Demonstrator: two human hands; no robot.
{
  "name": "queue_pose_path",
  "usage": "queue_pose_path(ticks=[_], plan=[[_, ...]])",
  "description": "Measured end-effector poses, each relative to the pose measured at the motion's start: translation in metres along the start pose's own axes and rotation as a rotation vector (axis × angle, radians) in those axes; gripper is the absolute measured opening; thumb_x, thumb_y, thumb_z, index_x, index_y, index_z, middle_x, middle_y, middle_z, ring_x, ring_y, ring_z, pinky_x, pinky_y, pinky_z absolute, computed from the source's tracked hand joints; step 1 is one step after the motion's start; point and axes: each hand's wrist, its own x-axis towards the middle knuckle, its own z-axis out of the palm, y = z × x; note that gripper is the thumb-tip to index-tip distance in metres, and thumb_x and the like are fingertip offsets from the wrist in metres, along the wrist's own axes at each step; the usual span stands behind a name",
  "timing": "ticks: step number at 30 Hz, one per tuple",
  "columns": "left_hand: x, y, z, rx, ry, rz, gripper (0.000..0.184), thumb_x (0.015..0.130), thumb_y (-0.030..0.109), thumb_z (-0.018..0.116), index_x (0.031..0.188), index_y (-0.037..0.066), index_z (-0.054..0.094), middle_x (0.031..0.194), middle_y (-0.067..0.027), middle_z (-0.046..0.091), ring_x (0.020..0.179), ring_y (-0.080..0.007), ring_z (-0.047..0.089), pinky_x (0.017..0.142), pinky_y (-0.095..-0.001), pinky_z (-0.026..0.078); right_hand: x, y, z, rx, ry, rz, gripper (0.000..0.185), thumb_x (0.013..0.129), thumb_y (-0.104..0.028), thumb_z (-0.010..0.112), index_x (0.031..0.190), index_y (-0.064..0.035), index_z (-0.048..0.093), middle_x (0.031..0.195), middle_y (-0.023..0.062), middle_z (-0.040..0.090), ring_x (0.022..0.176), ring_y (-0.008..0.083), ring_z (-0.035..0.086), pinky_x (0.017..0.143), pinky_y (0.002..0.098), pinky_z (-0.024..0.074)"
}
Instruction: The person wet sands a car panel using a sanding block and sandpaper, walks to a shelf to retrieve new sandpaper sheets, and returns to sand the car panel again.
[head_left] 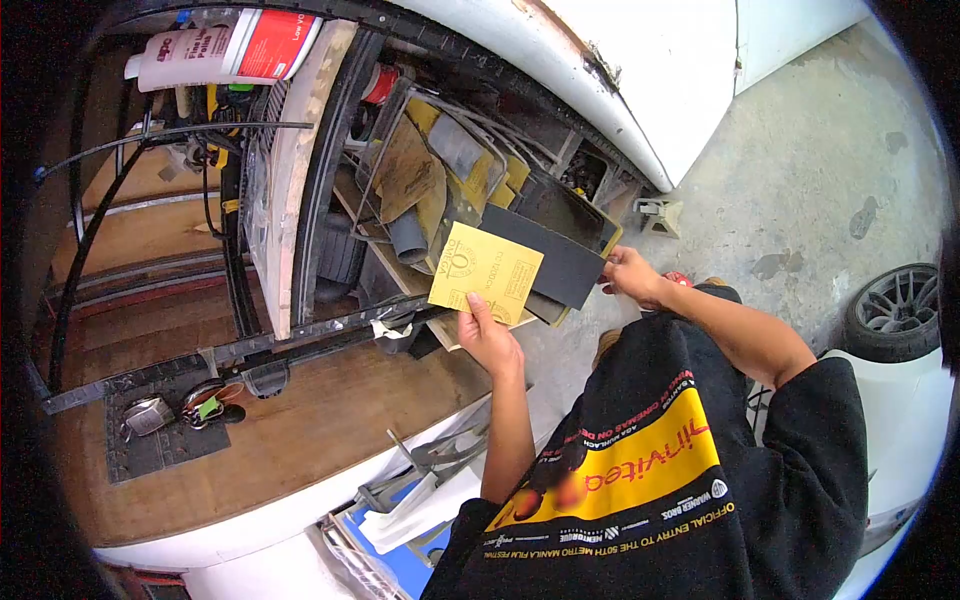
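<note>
My left hand (488, 338) grips a yellow-backed sandpaper sheet (487, 270) near its lower edge, thumb on top of the printed side. Behind it lies a dark grey sandpaper sheet (555, 260), grit side up; whether the two are one folded piece I cannot tell. With fingers pinched, my right hand (628, 274) holds the far right end of the dark sheet. Below the sheets, more sandpaper edges show. Just beyond them, a clear plastic bin (385, 150) holds several worn brown and yellow sandpaper pieces (412, 165) and a grey tube (407, 238).
A bottle of polish (185, 55) and a white and red container (275, 45) lie at upper left. Black frame bars and a wooden board (300, 170) border the bin. A wheel (895, 312) sits at right, near a jack stand (658, 215) on the concrete floor (800, 150).
</note>
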Motion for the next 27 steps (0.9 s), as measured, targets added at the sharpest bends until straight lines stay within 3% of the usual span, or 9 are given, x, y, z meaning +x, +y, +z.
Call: queue_pose_path(ticks=[6,9,10,15,20,24,27], plan=[[-0.007,0.0,-0.002,-0.065,-0.062,-0.074,0.038,0.108,0.025,0.056,0.134,-0.003,0.056,0.133,-0.0154,0.065,0.118,-0.0262,0.065,0.1,-0.0414,0.053,0.002,0.003,0.002,0.031,-0.002,0.0,0.018,0.101,-0.018,0.062,0.117,-0.0088,0.064,0.098,0.0007,0.067,0.085,0.0136,0.062,0.073,0.0327,0.054],[-0.003,-0.008,-0.013,-0.351,-0.054,-0.596,0.042,0.106,0.027,0.059,0.139,0.001,0.054,0.139,-0.0126,0.063,0.125,-0.0274,0.062,0.106,-0.0435,0.049,0.002,0.004,0.003,0.062,0.004,0.028,0.023,0.102,-0.018,0.059,0.123,-0.0098,0.063,0.105,0.0033,0.068,0.089,0.0169,0.066,0.079,0.0361,0.0573],[-0.003,-0.016,-0.017,-0.334,-0.065,-0.683,0.045,0.104,0.029,0.06,0.142,0.005,0.053,0.141,-0.0105,0.061,0.131,-0.0277,0.058,0.111,-0.0442,0.045,-0.001,0.002,0.005,0.1,0.013,0.047,0.023,0.102,-0.019,0.059,0.123,-0.01,0.062,0.104,0.0039,0.068,0.089,0.0173,0.066,0.079,0.0364,0.0573],[-0.006,-0.03,-0.016,-0.255,-0.154,-0.735,0.046,0.104,0.029,0.06,0.144,0.007,0.052,0.143,-0.0097,0.06,0.132,-0.0272,0.057,0.111,-0.0436,0.045,-0.008,-0.01,0.037,0.223,0.097,0.054,0.022,0.104,-0.022,0.059,0.122,-0.01,0.06,0.098,0.0051,0.068,0.085,0.0189,0.066,0.079,0.0376,0.0573],[0.014,-0.007,-0.007,-0.377,-0.111,-0.691,0.049,0.103,0.028,0.061,0.146,0.005,0.05,0.145,-0.0124,0.059,0.133,-0.0291,0.057,0.113,-0.0456,0.044,0.002,-0.018,0.069,0.185,0.055,-0.053,0.017,0.106,-0.023,0.056,0.116,-0.0107,0.061,0.093,0.0027,0.068,0.08,0.0177,0.066,0.078,0.0361,0.0564],[0.049,-0.007,-0.018,-0.529,-0.154,-0.532,0.049,0.104,0.024,0.059,0.145,0.0,0.048,0.145,-0.0156,0.058,0.132,-0.0332,0.057,0.112,-0.0495,0.045,0.031,-0.023,0.092,0.223,0.085,-0.097,0.012,0.108,-0.021,0.054,0.113,-0.0105,0.059,0.092,0.0019,0.067,0.078,0.0163,0.064,0.077,0.0354,0.0568],[0.052,0.0,-0.012,-0.275,-0.071,-0.271,0.049,0.105,0.023,0.058,0.144,-0.004,0.047,0.144,-0.018,0.057,0.13,-0.033,0.058,0.11,-0.0485,0.047,0.073,-0.011,0.095,0.279,0.063,-0.11,0.014,0.107,-0.021,0.058,0.116,-0.0107,0.058,0.093,0.0016,0.067,0.077,0.0146,0.064,0.073,0.0349,0.0571]])
